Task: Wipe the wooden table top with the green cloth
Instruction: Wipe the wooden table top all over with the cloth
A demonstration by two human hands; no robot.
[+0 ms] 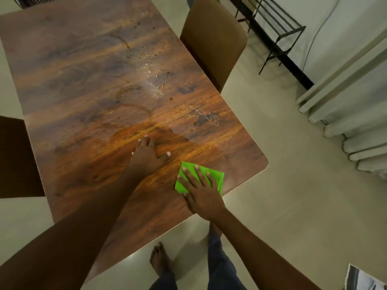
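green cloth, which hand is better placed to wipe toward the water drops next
Right. The right hand lies flat on the green cloth near the corner; the left hand rests bare on the wooden table top beside it, holding nothing.

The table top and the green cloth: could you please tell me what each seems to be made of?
Table top: wood or a wood-look laminate; streaked brown grain under a smooth, semi-gloss finish that mirrors the light and beads droplets. Green cloth: thin woven or synthetic fabric, smooth, slightly shiny; it holds sharp folds. Exact fibre unclear.
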